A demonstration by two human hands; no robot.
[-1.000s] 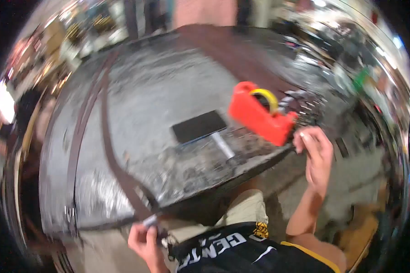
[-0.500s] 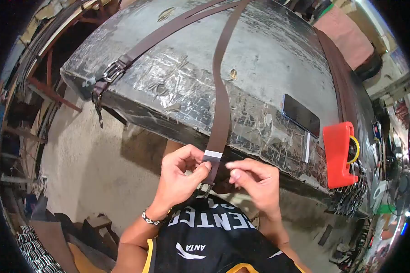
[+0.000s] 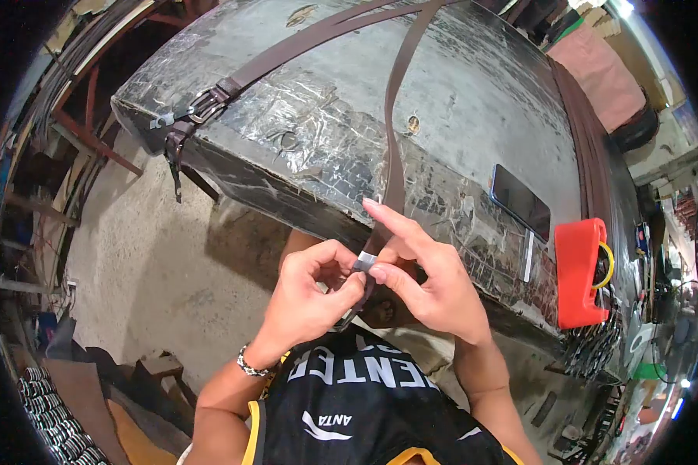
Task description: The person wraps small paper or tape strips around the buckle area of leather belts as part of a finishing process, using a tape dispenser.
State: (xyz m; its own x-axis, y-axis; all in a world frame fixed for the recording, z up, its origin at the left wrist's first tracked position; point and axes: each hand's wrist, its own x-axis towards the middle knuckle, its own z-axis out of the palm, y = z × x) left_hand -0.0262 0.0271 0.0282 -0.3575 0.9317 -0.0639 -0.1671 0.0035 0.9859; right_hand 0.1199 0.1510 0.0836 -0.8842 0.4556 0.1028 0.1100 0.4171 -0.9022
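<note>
A dark brown belt strap (image 3: 396,170) runs from the far side of the workbench down over its near edge. My left hand (image 3: 310,291) pinches the strap's lower end beside a small whitish band (image 3: 365,261). On the other side, my right hand (image 3: 434,283) also pinches the strap at the band, its index finger stretched out. A metal buckle (image 3: 349,316) hangs below my fingers, partly hidden. Both hands are just off the bench's near edge, above my black shirt.
The worn bench (image 3: 457,194) bears a phone (image 3: 520,200), a whitish strip (image 3: 528,256), a red tape dispenser (image 3: 578,275) and brown straps (image 3: 585,147) at the right. Another buckled belt (image 3: 264,66) lies at the left; buckles (image 3: 54,411) are stacked lower left.
My right hand has moved left onto the strap and closed on it at the whitish band. The strap is now twisted, and the view has shifted slightly.
</note>
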